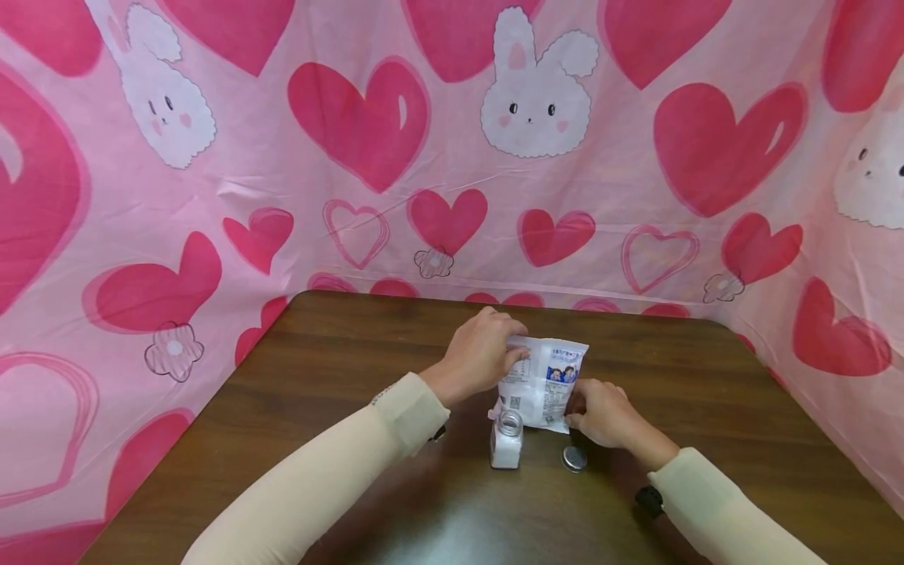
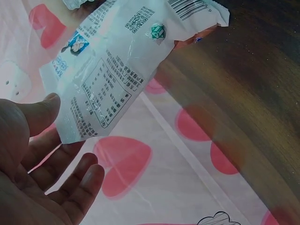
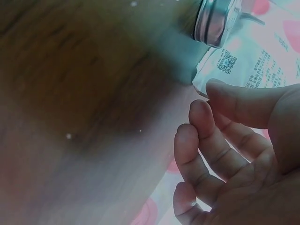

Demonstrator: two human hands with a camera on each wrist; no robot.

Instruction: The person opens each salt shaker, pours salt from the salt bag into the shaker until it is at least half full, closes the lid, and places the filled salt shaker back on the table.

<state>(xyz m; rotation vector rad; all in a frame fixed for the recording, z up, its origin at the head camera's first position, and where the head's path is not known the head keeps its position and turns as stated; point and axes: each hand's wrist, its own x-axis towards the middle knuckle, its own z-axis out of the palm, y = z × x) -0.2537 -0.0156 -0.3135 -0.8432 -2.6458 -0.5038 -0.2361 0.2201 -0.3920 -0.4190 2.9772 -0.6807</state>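
A white printed plastic packet (image 1: 544, 384) is held tilted above the table. My left hand (image 1: 483, 353) pinches its upper left edge; the left wrist view shows thumb and fingers at that corner of the packet (image 2: 108, 70). At the lower right corner, my right hand (image 1: 607, 412) grips between thumb and fingertips, as the right wrist view shows. A small clear jar (image 1: 506, 447) with white contents stands uncovered just in front of the packet's lower left corner. Nearer to the right hand lies a round metal lid (image 1: 574, 459). Whether the packet's lower left corner touches the jar's mouth, I cannot tell.
The dark brown wooden table (image 1: 339, 345) spreads under everything. Pink cloth (image 1: 452, 157) with hearts and rabbits hangs behind it and along both sides. A few white specks (image 3: 69, 136) dot the tabletop in the right wrist view.
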